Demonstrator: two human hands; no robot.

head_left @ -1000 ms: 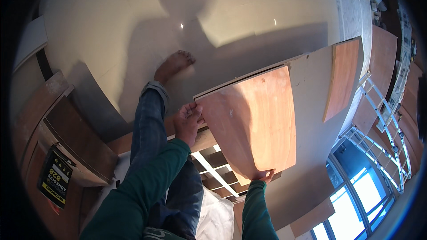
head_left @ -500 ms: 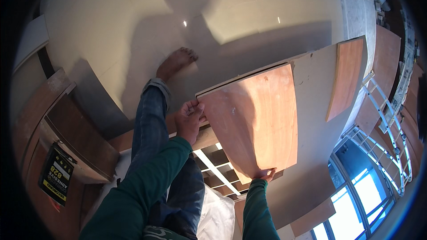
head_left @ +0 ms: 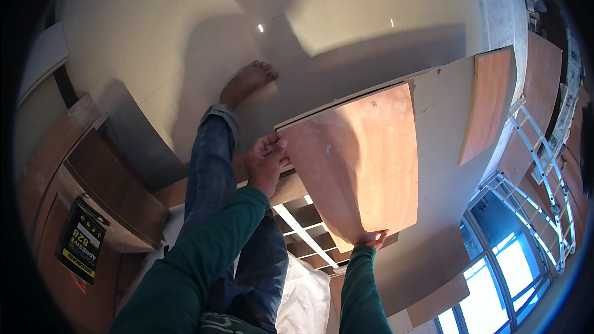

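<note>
A light reddish plywood panel (head_left: 377, 161) lies near the left edge of a larger grey board (head_left: 442, 136), partly sunlit and partly shaded. My left hand (head_left: 266, 158) grips its upper left corner, fingers bent round the edge. My right hand (head_left: 374, 241) holds the panel's lower edge, thumb on the face, the other fingers mostly hidden. A pale wooden edge and a white grid structure (head_left: 294, 229) show beneath the panel. My bare foot (head_left: 244, 86) rests on the pale tiled floor above my left hand.
A narrow plywood piece (head_left: 486, 105) lies on the board's right. An aluminium ladder (head_left: 550, 179) and a bright window (head_left: 513, 263) are at the right. Brown wooden boxes (head_left: 114, 185) with a black-and-yellow container (head_left: 80, 241) stand at the left. A white sheet (head_left: 309, 297) lies below.
The panel, both hands, my foot and the surroundings appear shifted slightly up and to the right, as the view moves. Both hands keep the same grip on the panel.
</note>
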